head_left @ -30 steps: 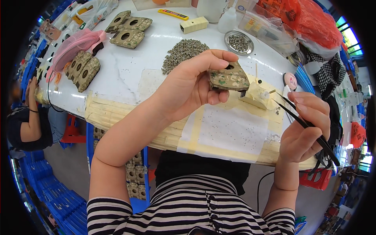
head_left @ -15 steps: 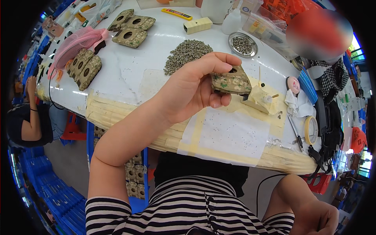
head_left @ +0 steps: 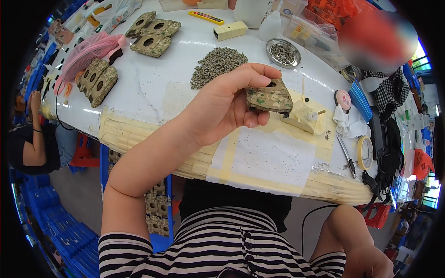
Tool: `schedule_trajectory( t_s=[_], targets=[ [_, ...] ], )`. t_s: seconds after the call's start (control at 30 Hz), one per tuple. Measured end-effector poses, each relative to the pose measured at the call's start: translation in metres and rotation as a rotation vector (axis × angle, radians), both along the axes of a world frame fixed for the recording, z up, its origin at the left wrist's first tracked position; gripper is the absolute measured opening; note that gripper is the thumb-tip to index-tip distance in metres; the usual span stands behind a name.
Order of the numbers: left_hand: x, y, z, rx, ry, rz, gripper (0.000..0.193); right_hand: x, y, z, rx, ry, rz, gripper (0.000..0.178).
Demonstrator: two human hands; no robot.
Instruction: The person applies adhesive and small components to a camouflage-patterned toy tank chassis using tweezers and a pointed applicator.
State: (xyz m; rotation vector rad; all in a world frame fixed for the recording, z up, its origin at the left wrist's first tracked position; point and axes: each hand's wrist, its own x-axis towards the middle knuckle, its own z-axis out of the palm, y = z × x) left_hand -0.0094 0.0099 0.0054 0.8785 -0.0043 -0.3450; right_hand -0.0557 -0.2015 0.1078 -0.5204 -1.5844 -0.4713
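Note:
My left hand (head_left: 227, 99) is closed around a camouflage-patterned plastic casing (head_left: 269, 98) with a round hole in its top, thumb near the hole and fingers beneath. It is held above the table, beside a fixture wrapped in yellow tape (head_left: 303, 116) with a thin stick standing on it. Behind the hand lies a heap of small metal pieces (head_left: 218, 65). Low at the right, off the table, my right hand (head_left: 371, 263) is curled at the picture's edge. Its fingers are partly cut off, and what they hold, if anything, is hidden.
More camouflage casings (head_left: 150, 44) lie at the back left, with others (head_left: 97, 82) by a pink mesh item (head_left: 88, 55). A round metal dish (head_left: 296, 60) holds small pieces. A tape roll (head_left: 365, 153) and a pen-like tool (head_left: 346, 156) lie right. Another person (head_left: 32, 143) sits at left.
My right hand has sunk lower toward the picture's bottom edge. The left hand keeps its grip on the casing; the whole view has shifted slightly.

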Motion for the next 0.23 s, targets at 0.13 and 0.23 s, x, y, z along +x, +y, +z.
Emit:
schedule_trajectory(
  t_s=[0.13,0.23],
  targets=[
    [-0.0008,0.0013,-0.0012,-0.008,0.000,-0.010,0.034,-0.0023,-0.0082,0.0046,-0.066,-0.032,0.000,0.023],
    [-0.0009,0.0019,-0.0011,-0.004,0.006,-0.006,0.035,-0.0025,-0.0073,0.0050,-0.046,-0.064,-0.053,0.023]
  ],
)
